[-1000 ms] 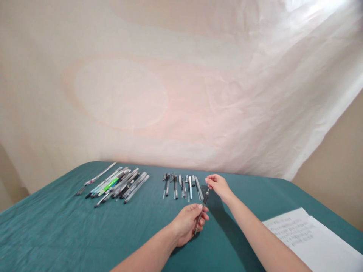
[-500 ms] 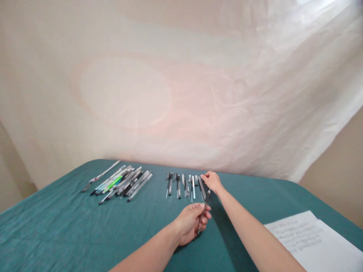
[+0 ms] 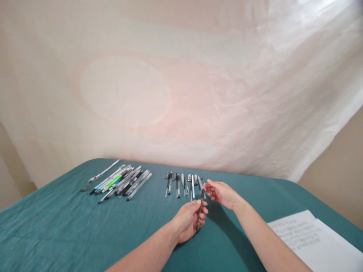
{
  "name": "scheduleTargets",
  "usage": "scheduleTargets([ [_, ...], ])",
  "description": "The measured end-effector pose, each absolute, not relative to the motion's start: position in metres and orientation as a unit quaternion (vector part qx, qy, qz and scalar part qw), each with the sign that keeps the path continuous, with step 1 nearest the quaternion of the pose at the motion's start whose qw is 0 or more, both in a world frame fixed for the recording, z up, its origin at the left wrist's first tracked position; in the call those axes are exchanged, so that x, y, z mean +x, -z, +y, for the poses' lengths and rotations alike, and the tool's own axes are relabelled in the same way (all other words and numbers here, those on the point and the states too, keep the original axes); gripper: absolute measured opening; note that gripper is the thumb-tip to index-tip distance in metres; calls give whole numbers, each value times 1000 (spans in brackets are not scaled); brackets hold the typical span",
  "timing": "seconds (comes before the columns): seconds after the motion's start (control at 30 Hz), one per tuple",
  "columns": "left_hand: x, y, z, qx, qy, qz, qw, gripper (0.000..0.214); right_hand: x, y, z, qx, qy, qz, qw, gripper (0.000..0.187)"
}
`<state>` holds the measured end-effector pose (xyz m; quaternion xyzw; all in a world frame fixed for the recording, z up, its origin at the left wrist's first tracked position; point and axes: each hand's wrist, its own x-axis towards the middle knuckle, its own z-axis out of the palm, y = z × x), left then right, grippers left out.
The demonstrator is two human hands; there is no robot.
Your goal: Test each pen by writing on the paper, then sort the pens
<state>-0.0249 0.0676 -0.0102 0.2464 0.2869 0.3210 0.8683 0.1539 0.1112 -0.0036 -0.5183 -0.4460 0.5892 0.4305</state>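
Observation:
My left hand [image 3: 189,220] is closed around a dark, slim pen [image 3: 200,206], which stands tilted with its upper end pointing away from me. At that upper end is my right hand [image 3: 222,193], thumb and forefinger pinched at the pen's tip and the other fingers curled. Just beyond the hands lies a row of pen parts [image 3: 178,187]: dark and clear barrels, caps and thin refills side by side. A light-blue barrel [image 3: 193,187] is among them. One small dark piece [image 3: 202,178] sits at the right end of the row.
A heap of pens [image 3: 133,181], mostly clear and black, lies on the left of the green-covered table [image 3: 70,230], with a bright green pen [image 3: 112,184] in it. Sheets of written paper [image 3: 317,241] rest at the right. A pale cloth [image 3: 181,94] hangs behind.
My right hand has come back from the far right end of the row to the tip of the pen. A small dark piece now shows there. My left hand has shifted slightly left.

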Motion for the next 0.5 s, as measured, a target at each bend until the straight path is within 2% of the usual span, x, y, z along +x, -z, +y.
scheduleTargets([
  [0.1,-25,11,68,245,-322,292,866,17,151,-3,103,-459,-655,-424,426,29],
  [0.27,-25,12,68,268,-312,283,866,16,150,-3,102,-459,-641,-439,430,21],
  [0.5,-24,13,67,301,-297,276,863,15,164,-14,117,-450,-592,-417,523,17],
])
